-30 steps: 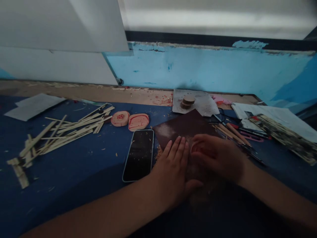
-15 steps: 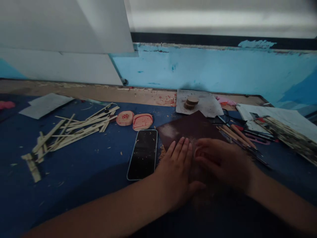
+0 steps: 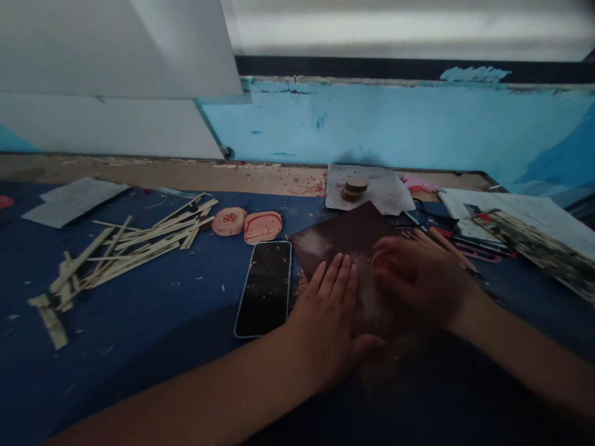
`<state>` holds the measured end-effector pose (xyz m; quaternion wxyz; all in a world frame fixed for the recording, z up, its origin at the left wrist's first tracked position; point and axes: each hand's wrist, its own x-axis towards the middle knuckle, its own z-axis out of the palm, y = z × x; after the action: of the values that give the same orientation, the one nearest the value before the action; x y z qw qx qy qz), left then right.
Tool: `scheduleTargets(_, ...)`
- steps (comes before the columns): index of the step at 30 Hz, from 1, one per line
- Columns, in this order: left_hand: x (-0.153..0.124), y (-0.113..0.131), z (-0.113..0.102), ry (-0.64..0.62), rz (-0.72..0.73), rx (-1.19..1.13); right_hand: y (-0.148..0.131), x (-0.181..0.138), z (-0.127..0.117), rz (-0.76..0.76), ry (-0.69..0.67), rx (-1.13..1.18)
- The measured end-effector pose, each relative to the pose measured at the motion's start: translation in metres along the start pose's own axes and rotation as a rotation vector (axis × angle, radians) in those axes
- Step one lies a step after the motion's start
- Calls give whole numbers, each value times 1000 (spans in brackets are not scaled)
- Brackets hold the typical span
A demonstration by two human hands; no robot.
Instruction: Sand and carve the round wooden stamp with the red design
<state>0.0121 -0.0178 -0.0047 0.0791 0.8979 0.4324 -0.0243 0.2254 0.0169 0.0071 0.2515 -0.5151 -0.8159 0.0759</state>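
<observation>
My left hand (image 3: 328,310) lies flat, fingers stretched out, on a dark reddish-brown sheet of sandpaper (image 3: 357,229) marked with pale dust. Over the right part of that sheet is my right hand (image 3: 418,275), its fingers curled in and smeared by motion. Whatever it grips is hidden inside the fingers. A black-screened phone (image 3: 264,291) with crumbs on it lies just left of my left hand. Beyond the phone are a round pinkish disc with a red flower pattern (image 3: 229,221) and a squarer piece with red lines (image 3: 263,227).
Thin wooden strips (image 3: 134,248) lie in a heap on the left of the blue table surface (image 3: 153,371). Two stacked brown discs (image 3: 356,187) sit on a pale sheet (image 3: 395,192) at the back. Pencils and tools (image 3: 449,244) lie to the right, near a worn bundle (image 3: 534,248).
My right hand has moved slightly up and away over the sandpaper, still curled. My left hand stays flat on the sheet. The whole view has shifted a little.
</observation>
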Motion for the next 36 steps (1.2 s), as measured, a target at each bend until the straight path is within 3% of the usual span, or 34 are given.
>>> scheduleTargets(2,0,0,-1,-12,21,-7,-2,0,0,-44,-133,82)
scheduleTargets(7,-1,0,-5,-47,-5,-5,-3,0,-1,-20,27,-55)
scheduleTargets(10,-1,0,-6,-58,18,-20,-3,-1,-2,-61,-116,16)
scheduleTargets(14,-1,0,-5,-43,-5,-28,-3,-2,-4,-8,-9,-15)
scheduleTargets(18,-1,0,-3,-29,25,-32,-5,-3,-3,-42,-115,83)
scheduleTargets(23,-2,-1,-1,-8,6,-21,-5,-4,-1,-2,10,-7)
scheduleTargets(26,-2,-1,-2,6,29,-20,-8,-4,-2,-45,-138,104)
scheduleTargets(31,-1,0,-3,-22,0,-6,-5,-4,-5,-15,12,-34)
scheduleTargets(34,-2,0,-2,-25,28,-11,-7,-5,-4,-43,-158,80)
scheduleTargets(36,-3,0,-2,-12,19,-12,-7,-4,-4,-1,-109,50)
